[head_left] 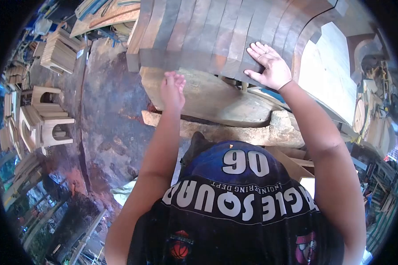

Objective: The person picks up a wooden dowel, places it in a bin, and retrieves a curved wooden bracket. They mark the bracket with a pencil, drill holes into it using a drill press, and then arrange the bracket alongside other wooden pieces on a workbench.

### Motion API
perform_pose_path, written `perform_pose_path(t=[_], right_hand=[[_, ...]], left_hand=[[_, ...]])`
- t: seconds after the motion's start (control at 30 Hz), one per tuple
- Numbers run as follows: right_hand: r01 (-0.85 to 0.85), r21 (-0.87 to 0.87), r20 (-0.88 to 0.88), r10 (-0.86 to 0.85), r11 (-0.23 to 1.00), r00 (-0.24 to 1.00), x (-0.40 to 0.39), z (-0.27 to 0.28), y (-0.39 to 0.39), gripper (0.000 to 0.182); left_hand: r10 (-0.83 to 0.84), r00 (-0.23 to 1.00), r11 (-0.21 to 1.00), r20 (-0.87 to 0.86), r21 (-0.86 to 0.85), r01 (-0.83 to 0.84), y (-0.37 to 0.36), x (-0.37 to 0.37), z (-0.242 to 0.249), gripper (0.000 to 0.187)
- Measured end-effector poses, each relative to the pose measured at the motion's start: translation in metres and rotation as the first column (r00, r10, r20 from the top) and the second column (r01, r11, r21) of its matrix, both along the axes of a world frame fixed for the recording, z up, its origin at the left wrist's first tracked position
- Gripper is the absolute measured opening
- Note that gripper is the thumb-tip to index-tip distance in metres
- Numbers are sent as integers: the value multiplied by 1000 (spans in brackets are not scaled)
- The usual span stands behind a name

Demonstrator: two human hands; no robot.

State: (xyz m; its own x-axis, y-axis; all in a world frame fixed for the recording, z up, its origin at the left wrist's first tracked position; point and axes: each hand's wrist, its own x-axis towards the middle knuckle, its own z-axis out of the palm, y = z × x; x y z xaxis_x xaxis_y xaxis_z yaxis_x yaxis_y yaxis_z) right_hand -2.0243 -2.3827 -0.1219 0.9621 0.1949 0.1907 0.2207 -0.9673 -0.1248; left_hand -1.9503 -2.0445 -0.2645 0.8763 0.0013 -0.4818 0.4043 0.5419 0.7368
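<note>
A row of curved wooden pieces [199,39] lies side by side across the top of the view. My right hand [269,66] rests palm down on their right part, fingers spread, holding nothing. Lower and to the left, my left hand [173,88] is over the left end of a pale wooden board [216,99], its fingers slightly bent and apart, with nothing visible in it. Whether the left hand touches the board I cannot tell.
A rough-edged wood slab [234,132] lies between the board and my body. Wooden frames with arched cutouts [44,119] stand on the left, near stacked slats [59,51]. A pale flat panel [327,70] is at the right.
</note>
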Motion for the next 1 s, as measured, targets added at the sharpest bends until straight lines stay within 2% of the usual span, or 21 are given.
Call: perform_pose_path(t=[0.07, 0.17, 0.27, 0.47, 0.67, 0.77, 1.0], right_hand=[[-3, 8, 4, 3, 1000, 1000, -1, -1, 1, 68], [-25, 10, 28, 25, 1000, 999, 2, 1, 0, 67], [-28, 38, 20, 27, 999, 999, 1, 3, 1, 70], [-32, 1, 39, 32, 999, 999, 3, -1, -1, 67], [-33, 15, 57, 32, 999, 998, 2, -1, 0, 67], [-32, -11, 46, 32, 999, 998, 2, -3, -1, 67], [-31, -25, 41, 32, 999, 999, 2, -1, 0, 67]], left_hand=[[-72, 995, 997, 62, -5, 73, -5, 14, 14, 48], [-93, 995, 995, 40, 33, 92, -3, 18, 4, 42], [-70, 995, 996, 75, -52, 74, 2, 13, -1, 38], [-164, 983, 985, 78, 64, 159, -5, 23, 5, 46], [-134, 990, 989, 55, 63, 130, -9, 24, 15, 50], [-106, 989, 994, 99, 32, 103, -10, 28, 10, 37], [-130, 990, 991, 58, 14, 130, -13, 15, 20, 30]])
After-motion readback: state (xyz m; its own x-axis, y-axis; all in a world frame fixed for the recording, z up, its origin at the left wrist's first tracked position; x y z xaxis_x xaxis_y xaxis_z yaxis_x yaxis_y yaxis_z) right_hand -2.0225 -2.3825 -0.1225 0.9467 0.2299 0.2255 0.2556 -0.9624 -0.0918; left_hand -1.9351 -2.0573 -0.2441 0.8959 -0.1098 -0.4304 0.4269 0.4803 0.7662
